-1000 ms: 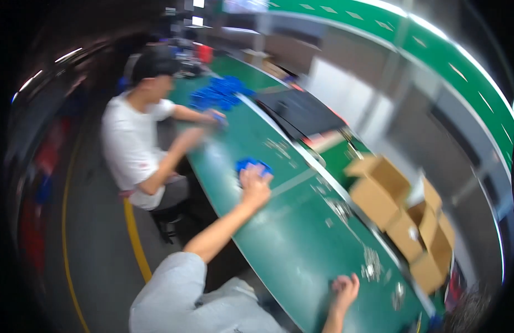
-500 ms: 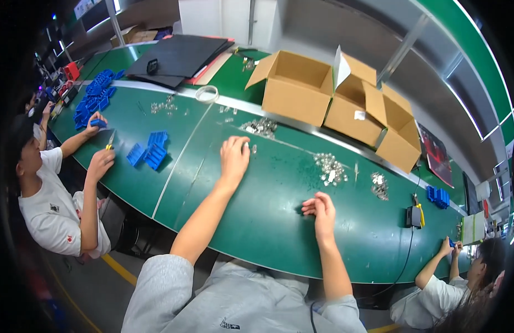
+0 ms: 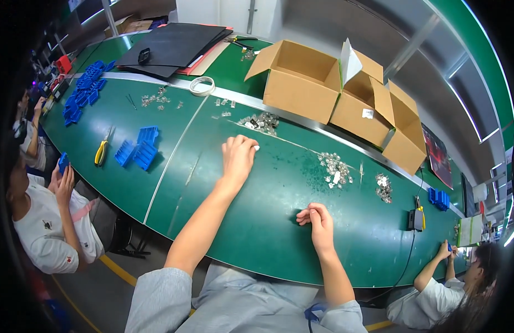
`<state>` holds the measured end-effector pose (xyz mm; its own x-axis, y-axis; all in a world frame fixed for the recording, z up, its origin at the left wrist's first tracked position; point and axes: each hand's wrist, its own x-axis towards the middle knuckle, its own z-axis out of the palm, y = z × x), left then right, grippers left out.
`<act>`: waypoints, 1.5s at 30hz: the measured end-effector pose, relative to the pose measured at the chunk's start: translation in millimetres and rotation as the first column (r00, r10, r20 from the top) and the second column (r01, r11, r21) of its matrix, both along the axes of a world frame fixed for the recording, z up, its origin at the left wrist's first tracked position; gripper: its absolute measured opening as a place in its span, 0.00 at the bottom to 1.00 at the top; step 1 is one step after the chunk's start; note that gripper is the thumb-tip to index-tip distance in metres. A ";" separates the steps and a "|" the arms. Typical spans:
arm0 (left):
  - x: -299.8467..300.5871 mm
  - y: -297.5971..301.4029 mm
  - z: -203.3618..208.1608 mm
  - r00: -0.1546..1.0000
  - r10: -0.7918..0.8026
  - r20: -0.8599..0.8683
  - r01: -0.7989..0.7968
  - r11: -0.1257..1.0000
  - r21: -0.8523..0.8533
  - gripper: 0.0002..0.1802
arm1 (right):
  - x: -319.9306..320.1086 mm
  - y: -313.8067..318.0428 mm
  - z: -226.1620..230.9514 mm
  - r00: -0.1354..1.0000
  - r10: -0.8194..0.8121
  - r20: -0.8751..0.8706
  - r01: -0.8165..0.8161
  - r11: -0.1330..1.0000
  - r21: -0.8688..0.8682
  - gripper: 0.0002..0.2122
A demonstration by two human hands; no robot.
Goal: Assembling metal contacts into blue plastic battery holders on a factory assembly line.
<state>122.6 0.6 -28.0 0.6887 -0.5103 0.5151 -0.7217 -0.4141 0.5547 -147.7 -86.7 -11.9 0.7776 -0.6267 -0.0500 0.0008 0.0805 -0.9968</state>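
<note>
My left hand (image 3: 238, 160) is over the table in front of the middle pile, palm down with its fingers drawn together. A small whitish piece (image 3: 256, 147) shows at its fingertips; its exact kind is too small to tell. My right hand (image 3: 319, 226) hovers nearer the table's front edge, fingers curled in toward the thumb. What it holds, if anything, is hidden. Beyond my left hand lies a pile of small clear and metallic parts (image 3: 261, 123). Another pile of clear parts (image 3: 334, 170) is beyond my right hand, and a smaller pile (image 3: 383, 188) lies farther right.
Cardboard boxes (image 3: 301, 91) stand open along the back, beside a tape roll (image 3: 202, 86). Blue plastic trays (image 3: 146, 150) and yellow-handled pliers (image 3: 101, 152) lie to the left. A black box with a cable (image 3: 415, 220) is at right. Co-workers sit on both sides.
My left hand has closed in where a small clear piece lay beside it. My right hand's fingers have curled in more. The left co-worker has put down the pliers and lifted a blue piece.
</note>
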 end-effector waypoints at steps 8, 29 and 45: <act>-4.7 3.5 -0.9 1.000 -0.026 0.004 0.026 0.999 -0.040 0.08 | -1.3 -5.8 18.3 0.960 -0.159 0.229 0.169 0.985 -0.025 0.10; -133.7 3.1 26.4 0.633 -0.773 0.042 0.759 0.609 -0.233 0.18 | 3.2 -18.0 4.0 0.975 -0.087 0.203 -0.027 0.866 0.499 0.11; -134.2 -0.1 24.7 0.683 -0.707 -0.181 0.630 0.697 -0.344 0.11 | 2.1 -19.4 6.7 0.943 -0.084 0.323 -0.120 0.817 0.563 0.12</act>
<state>-11.7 0.4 -3.4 0.3399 -0.7801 0.5252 -0.5486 0.2891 0.7845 -145.6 -106.0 -5.2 0.8241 -0.5489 -0.1399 0.3012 0.6338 -0.7124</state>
